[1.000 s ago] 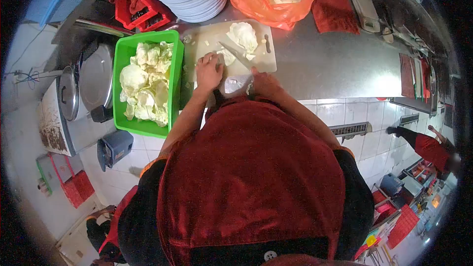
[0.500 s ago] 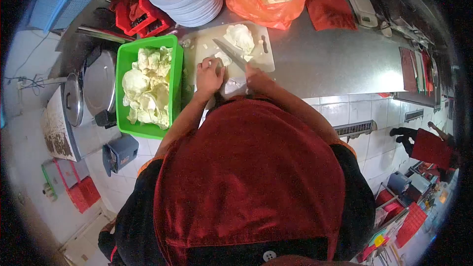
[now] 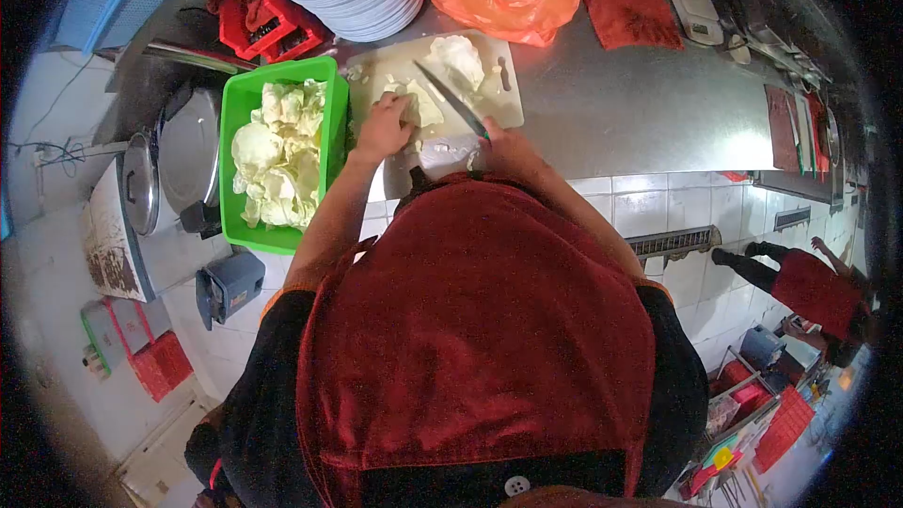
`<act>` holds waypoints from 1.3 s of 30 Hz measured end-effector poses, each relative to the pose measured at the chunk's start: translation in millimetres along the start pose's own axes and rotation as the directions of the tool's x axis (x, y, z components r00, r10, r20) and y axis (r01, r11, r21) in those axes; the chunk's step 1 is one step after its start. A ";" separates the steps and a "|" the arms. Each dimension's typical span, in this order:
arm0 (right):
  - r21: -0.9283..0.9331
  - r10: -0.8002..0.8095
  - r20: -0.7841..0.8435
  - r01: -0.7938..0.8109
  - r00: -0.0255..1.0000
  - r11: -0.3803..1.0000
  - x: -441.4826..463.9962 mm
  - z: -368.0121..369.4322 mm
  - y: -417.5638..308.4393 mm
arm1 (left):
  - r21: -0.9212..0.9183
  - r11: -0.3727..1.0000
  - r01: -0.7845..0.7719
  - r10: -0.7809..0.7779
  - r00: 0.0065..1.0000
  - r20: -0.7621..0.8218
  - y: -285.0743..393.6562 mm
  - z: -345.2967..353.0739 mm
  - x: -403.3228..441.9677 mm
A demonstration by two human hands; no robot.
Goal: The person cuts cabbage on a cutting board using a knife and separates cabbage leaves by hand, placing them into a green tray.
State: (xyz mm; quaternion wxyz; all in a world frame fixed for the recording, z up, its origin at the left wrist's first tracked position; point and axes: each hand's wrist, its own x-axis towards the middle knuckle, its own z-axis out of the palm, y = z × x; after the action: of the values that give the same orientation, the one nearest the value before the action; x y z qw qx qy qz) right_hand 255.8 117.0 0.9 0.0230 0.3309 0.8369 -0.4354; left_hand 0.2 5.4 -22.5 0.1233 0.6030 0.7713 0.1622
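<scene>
A kitchen knife (image 3: pixel 456 103) is gripped by its green handle in my right hand (image 3: pixel 508 147), its blade slanting up and left over the white cutting board (image 3: pixel 513 105). My left hand (image 3: pixel 384 126) rests at the board's left side, fingers bent over a pale cabbage leaf (image 3: pixel 426 109) and pressing on it. Behind the blade lies a larger pile of cabbage leaves (image 3: pixel 457 60). Small cut bits are scattered on the board. Left of it, a green tub (image 3: pixel 336 150) holds many cabbage pieces (image 3: pixel 268 160).
Behind the board stand a stack of plates (image 3: pixel 367 0) with a pale utensil on top and an orange plastic bag (image 3: pixel 470 5) of cabbage. A red cloth (image 3: pixel 628 5) and a kitchen scale (image 3: pixel 692 6) lie right. Another person (image 3: pixel 809 282) stands far right.
My left hand has shifted left. The knife has moved a little right, away from my left fingers, and more of the cabbage leaf shows between them. The other person has moved left.
</scene>
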 end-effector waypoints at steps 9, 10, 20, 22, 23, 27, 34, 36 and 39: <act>-0.187 -0.090 0.175 0.123 0.980 0.975 10.5 19.6 3.7 | -0.028 0.958 0.284 -0.282 0.958 0.056 27.5 22.7 -3.1; -0.186 -0.088 0.177 0.121 0.980 0.975 8.6 16.3 -0.4 | -0.046 0.959 0.279 -0.277 0.960 0.035 27.6 23.1 -4.0; -0.289 0.048 0.224 0.020 0.973 0.957 11.0 11.1 -21.4 | -0.049 0.958 0.283 -0.283 0.959 -0.010 27.5 23.4 -1.9; -0.276 0.038 0.198 0.018 0.979 0.961 14.5 13.2 -19.1 | -0.099 0.934 0.342 -0.336 0.939 0.070 30.8 24.4 1.6; -0.280 0.054 0.211 0.008 0.976 0.960 15.9 14.1 -17.4 | -0.099 0.934 0.343 -0.337 0.939 0.073 33.0 25.4 2.7; -0.186 -0.042 0.020 0.045 0.999 0.982 33.0 40.8 4.0 | -0.087 0.927 0.364 -0.357 0.930 0.086 30.5 29.2 6.9; -0.116 -0.046 0.019 0.048 0.999 0.992 71.7 44.3 10.7 | -0.058 0.923 0.382 -0.385 0.919 -0.084 29.5 4.5 14.3; -0.068 -0.063 0.039 0.065 0.997 0.996 56.0 26.8 6.5 | -0.049 0.956 0.288 -0.287 0.894 -0.343 14.8 14.9 13.1; -0.049 -0.168 -0.172 0.162 0.971 0.986 60.0 46.1 27.6 | 0.170 0.958 0.232 -0.141 0.894 -0.424 -4.9 23.0 5.8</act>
State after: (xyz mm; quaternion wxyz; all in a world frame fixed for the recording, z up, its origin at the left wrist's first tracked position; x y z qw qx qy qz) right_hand 213.3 125.9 -67.0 -0.0811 0.2968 0.8677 -0.3904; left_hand 3.2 12.3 -45.5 -0.0915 0.4885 0.8474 0.1871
